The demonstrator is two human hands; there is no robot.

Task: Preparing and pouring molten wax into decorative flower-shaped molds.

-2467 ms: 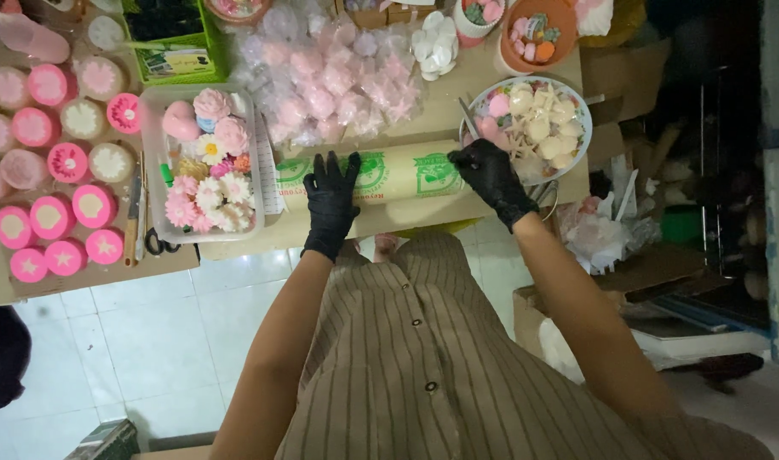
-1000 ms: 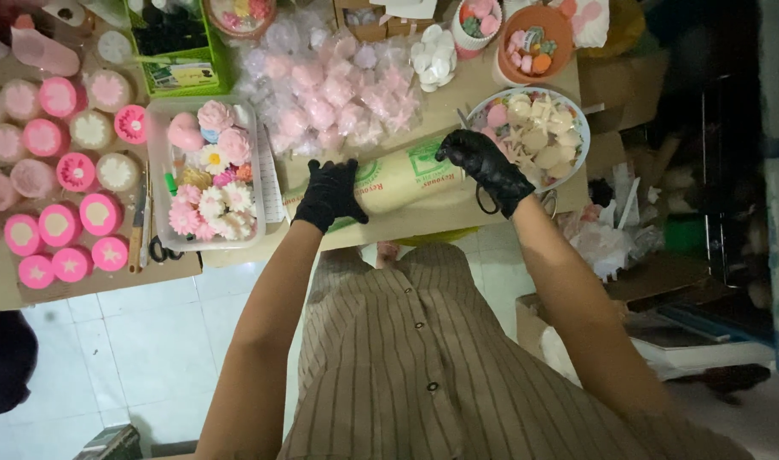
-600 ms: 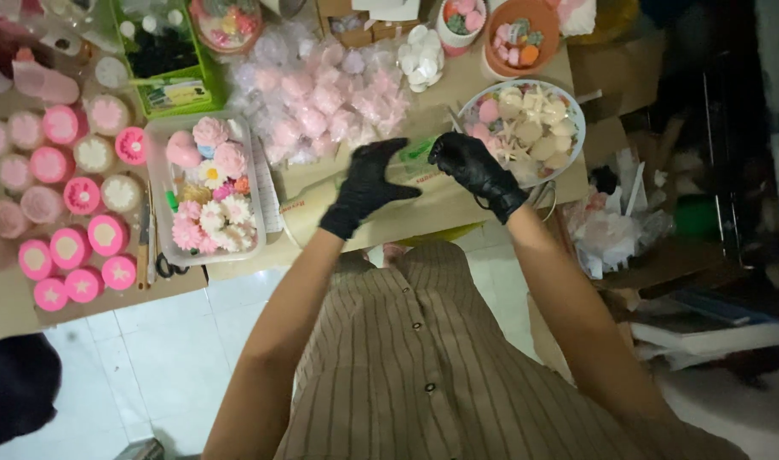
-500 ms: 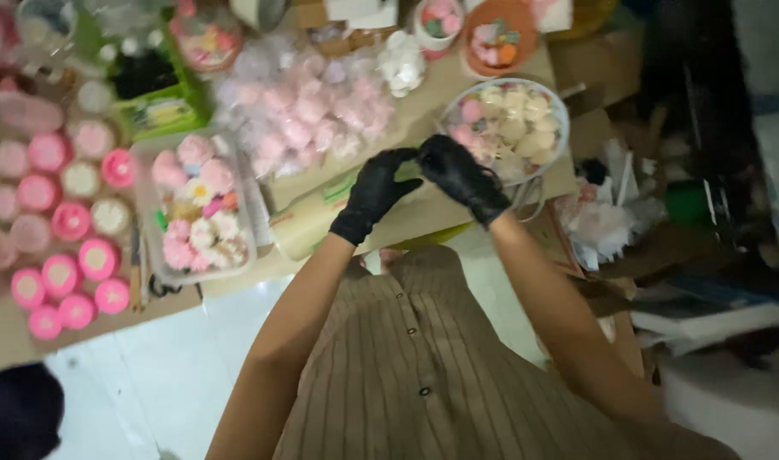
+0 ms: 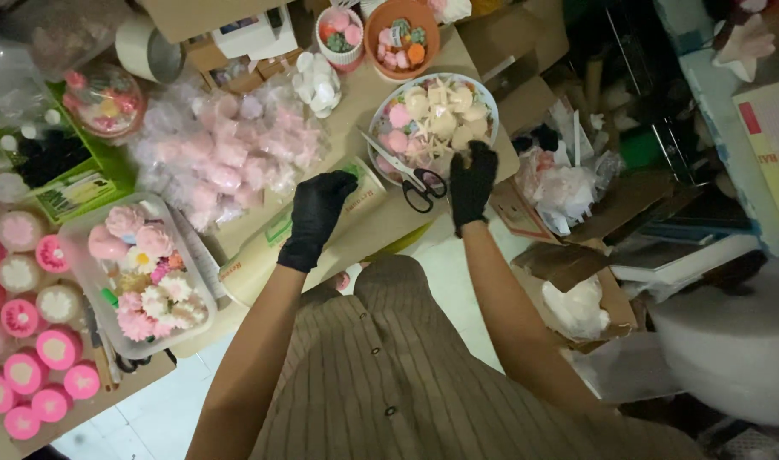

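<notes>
Both my hands wear black gloves. My left hand (image 5: pixel 315 217) lies curled over the upper part of a beige roll with green print (image 5: pixel 257 260), which rests slantwise on the table's front edge. My right hand (image 5: pixel 471 184) is off the roll, fingers spread and pointing at the near rim of a white bowl (image 5: pixel 374 128) filled with cream and pink shell and star shapes. Black-handled scissors (image 5: pixel 413 176) lie on the table between my hands, just below that bowl.
A clear tray of flower-shaped pieces (image 5: pixel 83 290) sits at the left, with round pink moulds (image 5: pixel 31 366) beside it. A pile of pink pieces in clear wrap (image 5: pixel 227 153) lies behind the roll. An orange bowl (image 5: pixel 428 38), a green basket (image 5: pixel 74 183) and cardboard boxes (image 5: pixel 615 302) surround the spot.
The roll has swung from level to slantwise. My right hand let go of its end and moved to the bowl's rim. The scissors now lie uncovered. The view has turned.
</notes>
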